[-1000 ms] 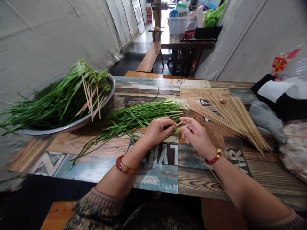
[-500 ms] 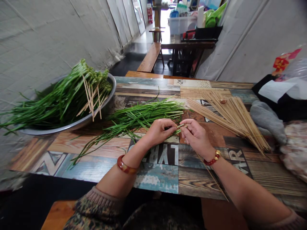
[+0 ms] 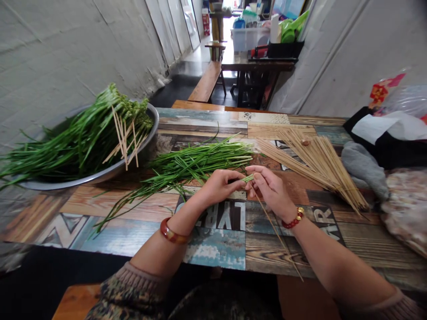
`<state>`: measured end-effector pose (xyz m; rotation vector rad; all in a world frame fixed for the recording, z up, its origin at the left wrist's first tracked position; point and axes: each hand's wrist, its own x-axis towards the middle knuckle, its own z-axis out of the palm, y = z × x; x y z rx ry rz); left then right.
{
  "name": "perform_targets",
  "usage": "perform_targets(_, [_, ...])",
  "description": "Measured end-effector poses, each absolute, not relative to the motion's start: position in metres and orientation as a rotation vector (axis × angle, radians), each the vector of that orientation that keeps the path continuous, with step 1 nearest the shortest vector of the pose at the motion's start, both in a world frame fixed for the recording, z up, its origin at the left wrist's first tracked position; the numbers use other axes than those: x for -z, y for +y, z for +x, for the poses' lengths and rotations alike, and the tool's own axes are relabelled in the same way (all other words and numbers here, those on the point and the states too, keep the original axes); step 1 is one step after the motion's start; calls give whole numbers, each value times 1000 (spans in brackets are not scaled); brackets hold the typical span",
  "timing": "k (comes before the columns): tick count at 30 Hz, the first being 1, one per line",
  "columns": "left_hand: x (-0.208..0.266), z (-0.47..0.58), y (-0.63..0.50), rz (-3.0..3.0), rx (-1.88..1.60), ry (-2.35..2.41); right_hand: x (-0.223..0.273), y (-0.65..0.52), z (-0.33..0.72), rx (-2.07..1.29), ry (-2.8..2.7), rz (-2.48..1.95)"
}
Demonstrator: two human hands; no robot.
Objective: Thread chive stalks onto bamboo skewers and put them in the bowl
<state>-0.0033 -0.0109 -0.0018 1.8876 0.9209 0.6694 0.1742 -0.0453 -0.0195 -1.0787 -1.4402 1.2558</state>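
Observation:
My left hand point(image 3: 220, 186) pinches the pale ends of a few garlic chives point(image 3: 248, 178) above the middle of the table. Facing it, my right hand point(image 3: 271, 189) has its fingers closed on a thin bamboo skewer point(image 3: 279, 238), which slants down toward the table's front edge. Its fingertips meet the chive ends; whether the skewer's tip pierces them is hidden by the fingers. Just beyond my left hand lies a loose pile of chives point(image 3: 200, 160), leaves pointing left. A fan of bare bamboo skewers point(image 3: 322, 164) rests to the right.
At the left, a metal basin point(image 3: 155, 129) holds heaped chives with skewered bundles point(image 3: 125, 133) on top. A grey cloth-like bundle point(image 3: 362, 166) and a bag of pale pieces point(image 3: 405, 204) sit at the right. Behind are a bench point(image 3: 207, 82) and another table point(image 3: 256, 66).
The skewer in my right hand has swung out to the left and shows more of its length. My right hand has turned slightly around the chive ends. The view has shifted a little.

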Motion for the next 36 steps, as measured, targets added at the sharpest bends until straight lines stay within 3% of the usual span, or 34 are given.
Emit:
perform_targets(5, [0, -10, -6, 1862, -832, 1078, 20, -46, 175, -1067, -1644, -1240])
perform_targets(10, [-2, -10, -7, 1670, -766, 1028, 20, -49, 170, -762, -1875, -1321])
perform_targets(29, [0, -1, -13, 1532, -785, 924, 22, -55, 164, -865, -1773, -1297])
perform_targets(36, [10, 3, -17, 1849, -781, 1014, 27, -52, 163, -1212, -1539, -1293])
